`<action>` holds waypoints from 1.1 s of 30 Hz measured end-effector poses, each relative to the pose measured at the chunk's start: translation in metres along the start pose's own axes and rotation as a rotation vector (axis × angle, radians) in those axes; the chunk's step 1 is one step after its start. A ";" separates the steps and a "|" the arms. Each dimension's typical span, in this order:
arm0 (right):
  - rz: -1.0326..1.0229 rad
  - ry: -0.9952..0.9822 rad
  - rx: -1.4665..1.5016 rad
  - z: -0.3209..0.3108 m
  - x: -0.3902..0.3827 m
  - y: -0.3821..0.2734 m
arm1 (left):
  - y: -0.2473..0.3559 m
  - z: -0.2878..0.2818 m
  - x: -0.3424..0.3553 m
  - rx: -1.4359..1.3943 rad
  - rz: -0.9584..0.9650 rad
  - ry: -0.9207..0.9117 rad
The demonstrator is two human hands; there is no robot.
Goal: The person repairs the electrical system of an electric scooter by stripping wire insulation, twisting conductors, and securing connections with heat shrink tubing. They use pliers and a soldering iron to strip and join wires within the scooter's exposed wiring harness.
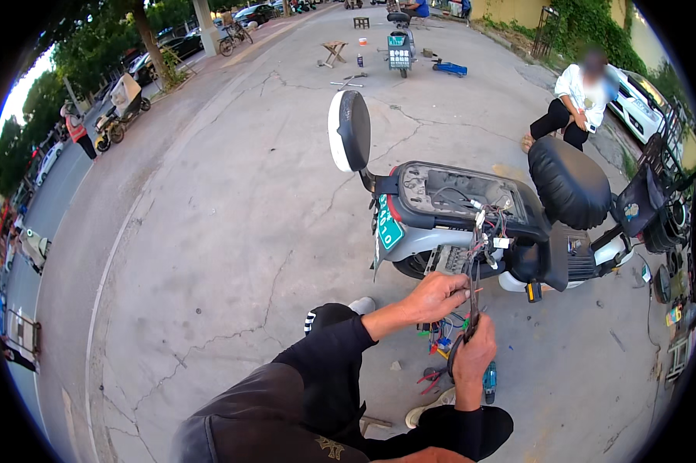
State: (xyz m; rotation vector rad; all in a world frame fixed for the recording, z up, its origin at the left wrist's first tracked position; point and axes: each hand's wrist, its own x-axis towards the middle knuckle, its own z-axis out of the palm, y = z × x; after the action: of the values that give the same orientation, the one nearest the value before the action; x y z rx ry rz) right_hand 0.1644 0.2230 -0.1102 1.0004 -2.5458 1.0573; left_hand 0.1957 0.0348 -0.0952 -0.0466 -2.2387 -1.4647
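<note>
My left hand (440, 297) is closed, pinching the hanging wiring harness (479, 239) beside the scooter (433, 243). Just below and right, my right hand (474, 359) grips a long black strand of that harness, or something lying along it; which is hard to tell. Wires with white connectors spill from the open seat compartment (456, 185), next to a finned metal box (450, 258). The black seat (565, 181) is raised, and a padded backrest (352, 131) stands at the rear. Below my hands lie coloured leads (443, 330), red-handled pliers (429, 376) and a teal power tool (490, 378).
A seated person (583, 96) is at the right by a white car (640, 108). Behind are another scooter (400, 50), a stool (334, 50) and a blue jack (450, 68). A person in an orange vest (79, 131) stands near the left road. Assorted gear (672, 316) lines the right edge.
</note>
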 end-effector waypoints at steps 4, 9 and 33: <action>0.053 -0.057 0.156 0.002 -0.004 0.010 | -0.001 0.002 0.003 -0.030 0.025 -0.039; 0.187 -0.160 0.476 -0.002 -0.008 0.009 | -0.004 -0.006 0.007 -0.216 -0.132 -0.179; 0.362 0.153 0.413 -0.007 0.000 0.048 | -0.006 -0.006 0.011 -0.347 -0.273 -0.219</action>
State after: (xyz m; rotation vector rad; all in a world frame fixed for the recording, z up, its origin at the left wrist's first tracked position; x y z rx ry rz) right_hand 0.1319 0.2525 -0.1310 0.5097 -2.4884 1.7374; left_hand 0.1864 0.0245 -0.0944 -0.0115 -2.1949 -2.0747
